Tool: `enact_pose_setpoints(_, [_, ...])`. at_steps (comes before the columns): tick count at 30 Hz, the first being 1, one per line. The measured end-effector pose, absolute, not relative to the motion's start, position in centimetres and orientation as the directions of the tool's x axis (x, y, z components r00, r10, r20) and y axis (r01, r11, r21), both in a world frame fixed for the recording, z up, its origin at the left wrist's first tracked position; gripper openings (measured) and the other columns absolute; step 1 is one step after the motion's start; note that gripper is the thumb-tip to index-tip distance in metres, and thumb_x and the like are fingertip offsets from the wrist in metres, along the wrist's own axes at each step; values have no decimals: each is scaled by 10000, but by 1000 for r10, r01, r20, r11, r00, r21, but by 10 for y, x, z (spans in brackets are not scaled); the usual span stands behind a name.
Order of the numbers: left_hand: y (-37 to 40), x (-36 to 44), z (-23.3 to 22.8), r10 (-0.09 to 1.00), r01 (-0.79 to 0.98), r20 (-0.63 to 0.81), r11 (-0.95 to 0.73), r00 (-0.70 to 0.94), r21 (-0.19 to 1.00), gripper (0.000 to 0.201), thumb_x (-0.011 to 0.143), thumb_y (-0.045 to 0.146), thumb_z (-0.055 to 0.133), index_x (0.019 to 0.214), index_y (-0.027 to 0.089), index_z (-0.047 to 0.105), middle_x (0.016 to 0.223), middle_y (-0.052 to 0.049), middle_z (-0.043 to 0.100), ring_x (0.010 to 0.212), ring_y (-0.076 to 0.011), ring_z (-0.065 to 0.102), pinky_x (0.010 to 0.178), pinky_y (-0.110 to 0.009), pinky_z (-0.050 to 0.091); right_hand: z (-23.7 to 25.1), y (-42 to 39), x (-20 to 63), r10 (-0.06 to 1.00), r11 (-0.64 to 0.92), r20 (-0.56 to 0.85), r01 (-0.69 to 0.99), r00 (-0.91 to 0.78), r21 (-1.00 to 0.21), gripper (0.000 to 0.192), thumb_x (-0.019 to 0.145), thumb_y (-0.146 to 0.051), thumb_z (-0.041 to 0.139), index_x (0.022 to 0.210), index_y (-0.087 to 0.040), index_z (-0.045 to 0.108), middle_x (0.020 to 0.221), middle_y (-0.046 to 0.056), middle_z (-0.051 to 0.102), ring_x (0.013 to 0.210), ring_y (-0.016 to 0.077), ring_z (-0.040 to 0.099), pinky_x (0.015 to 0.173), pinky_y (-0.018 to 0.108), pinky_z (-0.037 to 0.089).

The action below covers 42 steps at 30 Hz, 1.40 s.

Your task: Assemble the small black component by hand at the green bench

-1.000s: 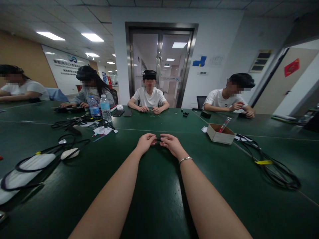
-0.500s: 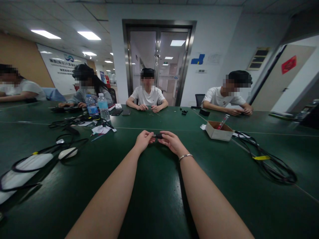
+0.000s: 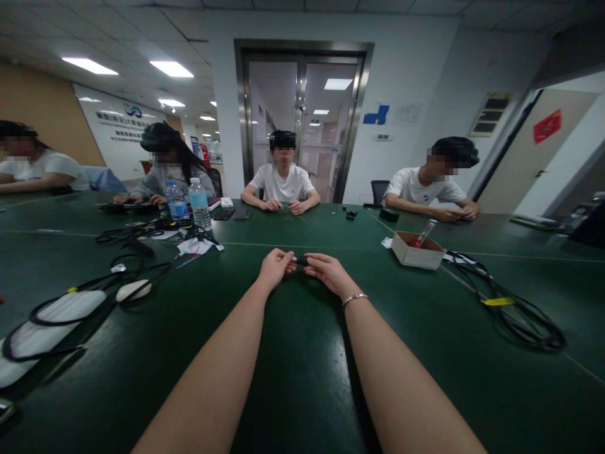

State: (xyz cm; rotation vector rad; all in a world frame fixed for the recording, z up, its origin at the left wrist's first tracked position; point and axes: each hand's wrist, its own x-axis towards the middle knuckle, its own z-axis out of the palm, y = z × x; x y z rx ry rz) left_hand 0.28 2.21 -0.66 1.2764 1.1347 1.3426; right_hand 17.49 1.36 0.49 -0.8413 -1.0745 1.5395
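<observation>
Green bench (image 3: 302,378) in an office, glass doors behind, four other people sitting around the far side. Both arms stretched out over the middle. Left hand (image 3: 275,268) and right hand (image 3: 328,272) meet with a small black part (image 3: 301,260) between them, fingers of both pinched narrow on its ends, held just above the bench top. Can't tell what the part actually is, too small. Bracelet (image 3: 354,299) on the right wrist. Off to the right, a cardboard box (image 3: 416,250) with a red-tipped tube poking out, then a black cable coil (image 3: 515,309). To the left, a white mouse (image 3: 133,290), more cables, two water bottles (image 3: 189,203).
</observation>
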Motion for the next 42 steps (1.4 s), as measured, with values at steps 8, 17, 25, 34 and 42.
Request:
enact_pose_setpoints(8, [22,3,-6,991,-15,132,-133,-28,991,212,847,308,609,795,123,520,656,-67,667,571,-123,642,506,-188,471,5,12,174,978,-61,13,-346,-208,-936,153,786,-8,651,905,-93,692,812,71,688,594,102,646,605,175,578])
enact_pose_setpoints(17, [27,1,-10,992,-18,124,-125,-29,992,236,837,341,615,797,128,521,654,-66,667,554,-128,633,486,-190,454,3,14,174,976,-50,27,-342,-217,-938,183,749,-14,695,910,-102,693,869,73,687,634,111,659,652,192,590])
enact_pose_setpoints(25, [25,3,-4,997,-7,79,-79,-1,997,207,874,325,565,820,130,521,583,-47,643,498,-114,612,450,-167,417,5,12,174,974,-50,29,-339,-224,-940,169,765,-8,674,907,-97,699,838,77,690,640,118,659,657,199,593])
enact_pose_setpoints(34, [21,5,-3,993,21,87,-88,76,996,245,881,363,537,803,130,545,560,-38,631,494,-110,606,457,-167,423,3,15,174,975,-55,21,-332,-223,-942,191,751,-10,676,916,-104,697,855,78,694,646,125,662,659,204,592])
enact_pose_setpoints(42, [17,6,-2,985,10,149,-151,92,989,191,785,287,666,789,128,561,601,-32,634,516,-92,573,497,-180,437,4,14,174,981,-58,9,-334,-195,-941,180,758,-9,674,912,-100,696,810,77,695,614,123,659,638,203,587])
